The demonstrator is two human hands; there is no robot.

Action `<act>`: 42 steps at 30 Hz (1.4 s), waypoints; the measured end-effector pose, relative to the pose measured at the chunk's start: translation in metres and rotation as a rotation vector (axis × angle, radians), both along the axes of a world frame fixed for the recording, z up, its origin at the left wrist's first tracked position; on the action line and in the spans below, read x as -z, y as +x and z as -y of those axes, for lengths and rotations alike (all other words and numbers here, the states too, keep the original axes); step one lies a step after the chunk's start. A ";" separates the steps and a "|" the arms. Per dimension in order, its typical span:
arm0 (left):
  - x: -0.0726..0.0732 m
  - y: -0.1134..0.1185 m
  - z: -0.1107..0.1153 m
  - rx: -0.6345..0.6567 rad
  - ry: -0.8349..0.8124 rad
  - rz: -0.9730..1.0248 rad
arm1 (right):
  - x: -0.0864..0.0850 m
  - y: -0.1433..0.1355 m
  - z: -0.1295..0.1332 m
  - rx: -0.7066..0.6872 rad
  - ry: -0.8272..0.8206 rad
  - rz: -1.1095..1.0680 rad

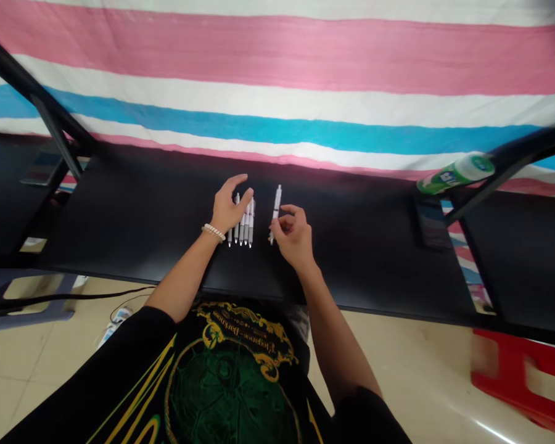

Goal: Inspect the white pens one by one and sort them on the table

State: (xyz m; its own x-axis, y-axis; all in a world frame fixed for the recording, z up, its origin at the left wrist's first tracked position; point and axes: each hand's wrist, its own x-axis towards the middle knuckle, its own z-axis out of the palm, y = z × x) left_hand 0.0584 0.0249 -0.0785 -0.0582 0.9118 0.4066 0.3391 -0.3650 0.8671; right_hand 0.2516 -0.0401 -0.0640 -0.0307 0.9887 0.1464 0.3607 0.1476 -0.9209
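On the black table (166, 203) several white and grey click pens (245, 228) lie side by side in a row, tips toward me. My left hand (230, 203) is over the left part of that row, thumb and fingers spread apart, and hides part of some pens. To the right, my right hand (293, 234) pinches another white pen (277, 202) by its lower part between thumb and fingers. This pen points away from me, a short gap from the row.
A green and white canister (457, 172) stands at the table's right end, near a dark flat object (432, 222). Black metal bars (58, 132) rise at both ends. A striped sheet (277, 117) hangs behind. A red stool (509, 376) is at lower right.
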 end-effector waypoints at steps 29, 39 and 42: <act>-0.007 0.002 0.002 -0.046 -0.278 0.838 | 0.010 -0.037 -0.039 0.005 0.241 -0.034; -0.005 0.000 0.000 -0.059 -0.233 0.857 | 0.004 -0.032 -0.043 -0.047 0.215 -0.087; -0.006 -0.003 0.000 -0.053 -0.227 0.844 | 0.005 -0.032 -0.044 -0.074 0.104 -0.138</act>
